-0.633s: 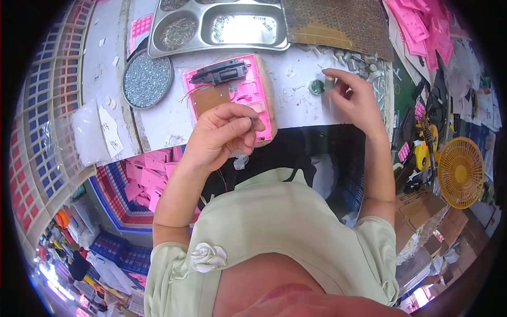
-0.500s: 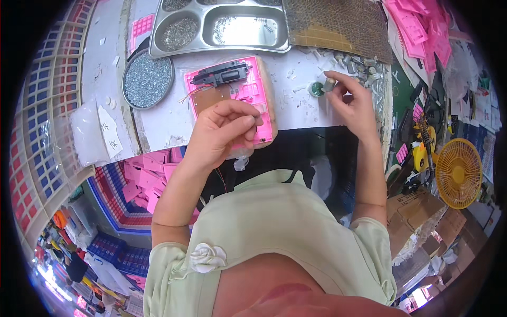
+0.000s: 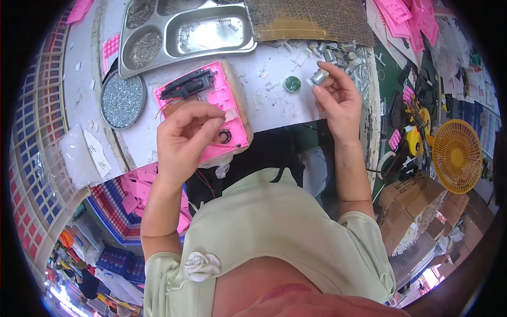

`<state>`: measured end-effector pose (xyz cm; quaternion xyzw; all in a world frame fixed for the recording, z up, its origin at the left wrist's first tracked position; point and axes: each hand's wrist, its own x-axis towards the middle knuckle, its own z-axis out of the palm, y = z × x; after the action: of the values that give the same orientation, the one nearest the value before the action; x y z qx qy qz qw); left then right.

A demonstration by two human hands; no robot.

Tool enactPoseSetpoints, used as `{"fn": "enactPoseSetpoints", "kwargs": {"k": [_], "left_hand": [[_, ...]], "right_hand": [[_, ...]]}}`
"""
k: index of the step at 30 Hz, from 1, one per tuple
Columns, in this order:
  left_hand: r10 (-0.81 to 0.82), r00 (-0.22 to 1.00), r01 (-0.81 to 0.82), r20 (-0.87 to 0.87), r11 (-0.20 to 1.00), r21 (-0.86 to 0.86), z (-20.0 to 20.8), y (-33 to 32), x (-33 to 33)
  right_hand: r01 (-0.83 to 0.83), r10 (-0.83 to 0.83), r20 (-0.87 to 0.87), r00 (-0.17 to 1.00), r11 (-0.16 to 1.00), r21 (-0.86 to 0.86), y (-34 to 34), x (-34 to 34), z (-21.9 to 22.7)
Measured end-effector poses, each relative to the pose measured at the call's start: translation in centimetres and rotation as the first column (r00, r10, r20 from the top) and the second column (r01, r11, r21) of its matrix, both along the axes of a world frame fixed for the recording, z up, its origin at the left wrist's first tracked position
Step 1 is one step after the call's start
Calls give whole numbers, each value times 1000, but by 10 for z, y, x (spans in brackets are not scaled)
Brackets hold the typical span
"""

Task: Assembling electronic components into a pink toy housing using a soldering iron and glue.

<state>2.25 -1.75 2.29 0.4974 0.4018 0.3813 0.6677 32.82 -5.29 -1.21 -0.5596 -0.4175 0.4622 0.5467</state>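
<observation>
My right hand [image 3: 342, 100] pinches a small silver motor [image 3: 319, 77] between thumb and finger, just right of a small round pot [image 3: 291, 83] with green contents. My left hand [image 3: 182, 138] has thumb and forefinger pressed together over a pink plastic housing [image 3: 240, 124]; whatever is between those fingertips is too small to make out. In the housing's upper part sits a black mechanism [image 3: 189, 84] with thin wires beside it. A black ring [image 3: 225, 136] lies in its lower part. The left hand hides part of the housing.
A metal compartment tray [image 3: 214, 52] with springs stands at the back, a round dish [image 3: 123, 100] of small metal pieces at left. More motors [image 3: 330, 55] and white plastic bits lie behind my right hand, near cardboard [image 3: 309, 21]. A yellow fan [image 3: 457, 156] is far right.
The view has shifted, so the table sits further left. My right hand has drawn the motor away from the green pot, to the right. The black ring in the housing has come into sight.
</observation>
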Motion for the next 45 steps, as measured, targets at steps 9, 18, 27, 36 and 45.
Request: {"fn": "enactPoseSetpoints", "kwargs": {"k": [9,18,27,36,45], "left_hand": [[42,883,190,467,879,-438,-22,-21,-6],[194,714,290,673,793,-536,-30,-28,-21],[35,989,-28,-143,998,49,-18,-34,-22],[113,989,-113,-96,994,-1,-16,-43,-24],[81,985,-57,-149,986,157,-14,-41,-14]], "right_hand": [[-61,65,159,985,998,-31,-6,9,-8],[-121,130,200,971,991,-57,2,8,-6],[-205,271,380,884,957,-204,2,24,-3],[-264,355,529,771,934,-241,18,23,-3],[-487,327,885,332,863,-136,41,9,4]]}}
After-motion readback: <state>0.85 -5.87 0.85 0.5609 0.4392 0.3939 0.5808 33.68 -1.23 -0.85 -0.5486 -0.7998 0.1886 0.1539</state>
